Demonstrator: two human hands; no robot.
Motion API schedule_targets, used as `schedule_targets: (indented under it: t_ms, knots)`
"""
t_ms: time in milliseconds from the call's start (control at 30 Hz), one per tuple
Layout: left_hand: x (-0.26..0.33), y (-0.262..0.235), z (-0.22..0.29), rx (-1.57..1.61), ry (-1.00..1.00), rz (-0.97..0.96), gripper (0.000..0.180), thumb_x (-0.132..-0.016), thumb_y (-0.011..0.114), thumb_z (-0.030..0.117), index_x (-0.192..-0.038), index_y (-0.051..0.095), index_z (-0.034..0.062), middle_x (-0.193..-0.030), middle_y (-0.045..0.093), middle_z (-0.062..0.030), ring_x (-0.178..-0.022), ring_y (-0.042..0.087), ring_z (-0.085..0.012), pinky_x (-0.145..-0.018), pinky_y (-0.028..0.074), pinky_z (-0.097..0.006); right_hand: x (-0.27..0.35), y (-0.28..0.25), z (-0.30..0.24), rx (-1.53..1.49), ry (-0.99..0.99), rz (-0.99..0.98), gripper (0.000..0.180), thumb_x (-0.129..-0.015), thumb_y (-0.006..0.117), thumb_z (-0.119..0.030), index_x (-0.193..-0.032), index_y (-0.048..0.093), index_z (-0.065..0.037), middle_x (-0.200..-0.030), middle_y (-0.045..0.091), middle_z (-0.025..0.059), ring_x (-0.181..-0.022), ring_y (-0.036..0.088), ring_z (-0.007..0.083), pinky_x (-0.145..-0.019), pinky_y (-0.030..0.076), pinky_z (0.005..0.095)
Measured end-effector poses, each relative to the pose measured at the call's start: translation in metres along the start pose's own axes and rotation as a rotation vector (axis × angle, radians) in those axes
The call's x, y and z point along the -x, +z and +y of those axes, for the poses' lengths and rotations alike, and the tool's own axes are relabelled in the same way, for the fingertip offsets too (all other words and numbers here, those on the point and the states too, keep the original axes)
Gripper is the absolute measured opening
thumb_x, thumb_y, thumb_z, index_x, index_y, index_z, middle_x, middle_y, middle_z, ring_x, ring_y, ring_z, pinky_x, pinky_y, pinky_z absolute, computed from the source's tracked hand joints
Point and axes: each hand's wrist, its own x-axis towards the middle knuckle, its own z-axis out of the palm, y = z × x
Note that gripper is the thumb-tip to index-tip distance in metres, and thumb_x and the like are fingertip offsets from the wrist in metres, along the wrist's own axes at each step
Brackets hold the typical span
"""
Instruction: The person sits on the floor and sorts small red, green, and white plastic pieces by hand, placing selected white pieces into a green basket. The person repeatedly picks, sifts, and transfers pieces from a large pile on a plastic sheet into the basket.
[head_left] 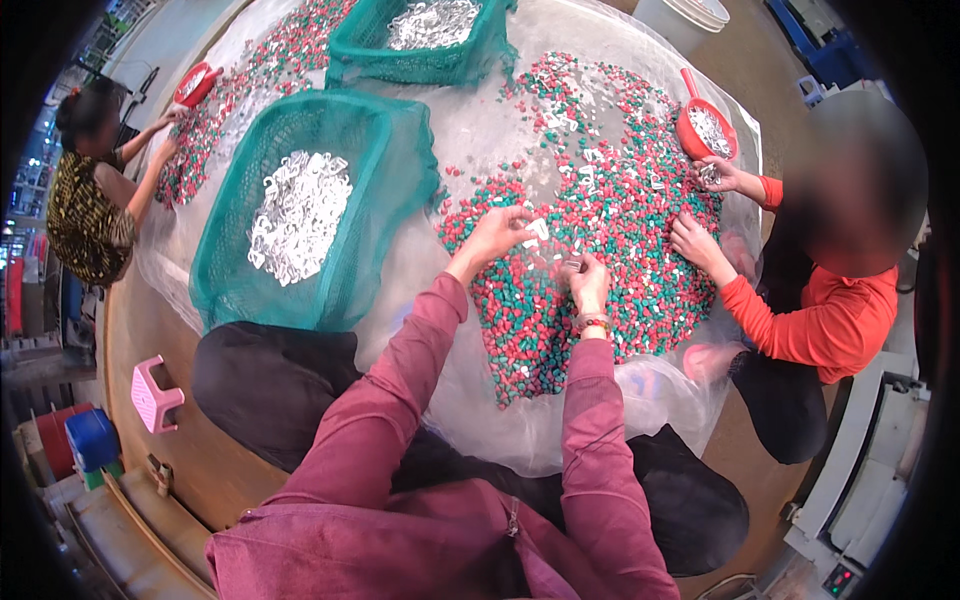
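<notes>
My left hand (497, 236) is closed, its thumb and fingers pinching white loop-shaped pieces (538, 229) above the heap. To its right, my right hand (590, 283), with a beaded bracelet at the wrist, pinches a small pale loop-shaped piece (573, 265). Beneath both hands spreads a wide layer of small red and green pebble-like pieces (530, 330), with white loops scattered among them. Left of my hands, a green mesh-lined basket (375, 215) holds a pile of white loop-shaped pieces (300, 215).
A second green basket (400, 68) of white loops stands farther back. At right, a person in orange sleeves (790, 320) works the same heap beside a red scoop (685, 125). Another person (95, 200) sits far left by a red scoop (205, 90). A pink stool (158, 395) stands lower left.
</notes>
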Motion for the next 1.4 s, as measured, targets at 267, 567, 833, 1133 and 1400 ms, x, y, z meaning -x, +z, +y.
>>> schedule_targets:
  t_ms: [267, 567, 833, 1133, 1400]
  knots:
    - [-0.009, -0.023, 0.019, 0.964, -0.066, -0.059, 0.026, -0.093, 0.059, 0.035, -0.098, 0.057, 0.0096, -0.077, 0.052, 0.0010, -0.070, 0.055, -0.0104, -0.055, 0.050, -0.029, 0.025, -0.043, -0.006, -0.963, 0.249, -0.069, 0.025, -0.089, 0.065, -0.017, -0.109, 0.065, -0.002, -0.090, 0.068, 0.0057, -0.071, 0.063, 0.0121, -0.063, 0.055, 0.0253]
    - [-0.035, 0.019, -0.054, -0.948, -0.013, 0.170, 0.034, -0.078, 0.073, 0.033, -0.097, 0.068, 0.0063, -0.092, 0.067, -0.0192, -0.088, 0.065, -0.0360, -0.075, 0.050, -0.045, 0.039, -0.057, 0.019, -1.477, 0.342, -0.040, 0.016, -0.094, 0.056, -0.009, -0.107, 0.058, 0.000, -0.082, 0.063, 0.0077, -0.074, 0.063, 0.0169, -0.068, 0.056, 0.0292]
    - [-0.028, -0.002, -0.040, 0.272, -0.050, 0.240, 0.020, -0.090, 0.052, 0.030, -0.085, 0.063, 0.0130, -0.080, 0.064, 0.0008, -0.076, 0.064, -0.0211, -0.066, 0.050, -0.041, 0.039, -0.076, -0.031, -1.223, 0.132, -0.048, 0.016, -0.095, 0.054, -0.012, -0.107, 0.053, -0.002, -0.090, 0.062, 0.0098, -0.078, 0.063, 0.0176, -0.068, 0.054, 0.0286]
    - [0.020, 0.062, -0.011, 1.727, -0.255, -0.023, 0.038, -0.094, 0.044, 0.042, -0.106, 0.065, 0.0118, -0.095, 0.066, -0.0038, -0.089, 0.061, -0.0200, -0.081, 0.050, -0.036, 0.040, -0.043, -0.129, -0.048, -0.593, -0.045, 0.033, -0.090, 0.061, -0.016, -0.119, 0.059, -0.001, -0.118, 0.060, 0.0128, -0.113, 0.055, 0.0263, -0.098, 0.041, 0.0384]
    - [0.056, -0.109, 0.053, 2.206, 0.860, -0.580, 0.053, -0.099, 0.029, 0.038, -0.141, 0.035, 0.0070, -0.144, 0.039, -0.0147, -0.125, 0.046, -0.0357, -0.090, 0.052, -0.044, 0.013, -0.065, -0.080, -0.177, -0.384, 0.207, 0.032, -0.093, 0.057, -0.017, -0.118, 0.059, 0.004, -0.116, 0.062, 0.0143, -0.109, 0.057, 0.0230, -0.099, 0.039, 0.0348]
